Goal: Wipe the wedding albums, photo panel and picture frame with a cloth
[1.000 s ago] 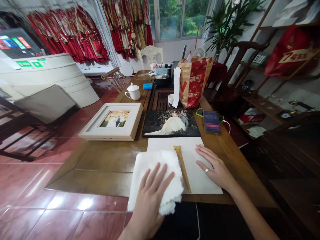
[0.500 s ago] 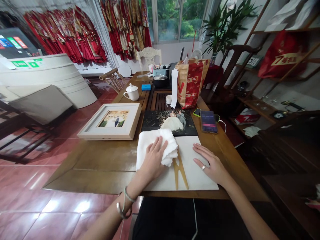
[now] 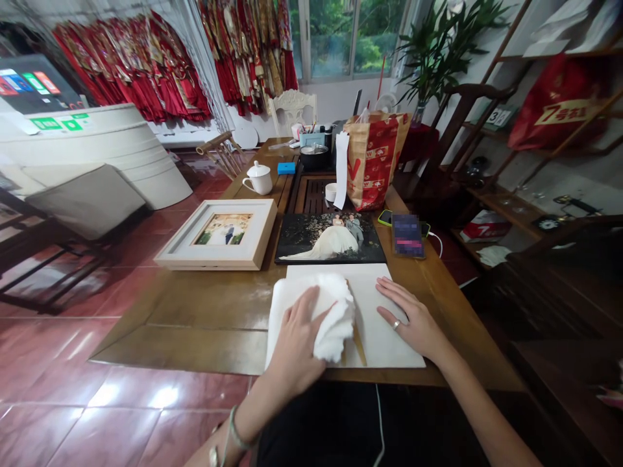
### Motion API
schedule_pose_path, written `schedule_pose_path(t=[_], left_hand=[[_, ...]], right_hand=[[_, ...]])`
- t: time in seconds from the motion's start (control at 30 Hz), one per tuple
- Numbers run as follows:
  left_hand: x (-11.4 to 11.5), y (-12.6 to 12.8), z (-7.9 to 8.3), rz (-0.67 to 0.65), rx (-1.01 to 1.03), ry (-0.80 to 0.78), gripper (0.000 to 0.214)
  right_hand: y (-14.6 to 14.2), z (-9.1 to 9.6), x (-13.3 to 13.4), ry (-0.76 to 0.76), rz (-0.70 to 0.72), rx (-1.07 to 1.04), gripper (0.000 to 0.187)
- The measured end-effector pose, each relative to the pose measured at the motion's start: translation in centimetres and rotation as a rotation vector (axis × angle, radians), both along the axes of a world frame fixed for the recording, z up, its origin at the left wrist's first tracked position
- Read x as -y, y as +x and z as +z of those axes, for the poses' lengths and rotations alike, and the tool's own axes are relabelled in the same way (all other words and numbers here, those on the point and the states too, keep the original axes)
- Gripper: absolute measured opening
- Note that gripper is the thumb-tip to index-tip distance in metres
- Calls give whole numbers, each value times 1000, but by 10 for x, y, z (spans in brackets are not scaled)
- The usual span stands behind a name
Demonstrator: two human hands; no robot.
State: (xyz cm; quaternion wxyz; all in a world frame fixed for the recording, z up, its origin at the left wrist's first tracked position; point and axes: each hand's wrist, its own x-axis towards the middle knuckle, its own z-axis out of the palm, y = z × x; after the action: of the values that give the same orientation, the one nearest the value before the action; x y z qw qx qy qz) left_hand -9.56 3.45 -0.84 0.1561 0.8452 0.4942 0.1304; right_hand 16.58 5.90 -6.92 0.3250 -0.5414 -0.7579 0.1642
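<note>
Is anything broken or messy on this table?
Nothing looks broken or spilled. Only the white cloth is scrunched up under the left hand, hiding most of a wooden strip lying on the white board.

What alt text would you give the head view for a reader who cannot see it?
A person's left hand presses a bunched white cloth onto a white panel at the near edge of a wooden table, while the right hand lies flat on the panel. Behind it lie a wedding photo print, a framed photo and a phone.
</note>
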Motion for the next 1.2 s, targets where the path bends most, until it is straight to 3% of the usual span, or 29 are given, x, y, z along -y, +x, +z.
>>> schedule_pose_path(t=[0.13,0.23,0.33,0.53,0.63,0.73,0.9,1.0,1.1,1.2], left_hand=[[-44,17,-1,52,-58,45,60],[-54,21,-1,61,-102,28,61],[-39,15,1,16,-124,6,65],[26,-4,-1,-90,-102,4,82],[38,-7,-2,-102,-96,9,82],[19,-4,-2,-79,-116,3,78],[-42,8,3,-21,-162,5,68],[-64,12,7,26,-182,14,58],[-62,9,9,31,-181,8,55],[-37,3,8,-1,-154,3,60]], right_hand=[[-1,0,-1,-10,0,-1,40],[-1,1,0,-20,-2,-6,41],[-1,2,1,-39,-6,-9,42],[-2,3,1,-74,-3,-7,42],[-1,0,1,-67,-5,-6,43],[0,-2,0,-52,-6,-11,43],[0,-2,0,-60,-11,-16,42],[0,-1,0,-66,-12,-17,42],[0,0,1,-72,-19,-23,42],[0,-1,1,-73,-21,-28,42]])
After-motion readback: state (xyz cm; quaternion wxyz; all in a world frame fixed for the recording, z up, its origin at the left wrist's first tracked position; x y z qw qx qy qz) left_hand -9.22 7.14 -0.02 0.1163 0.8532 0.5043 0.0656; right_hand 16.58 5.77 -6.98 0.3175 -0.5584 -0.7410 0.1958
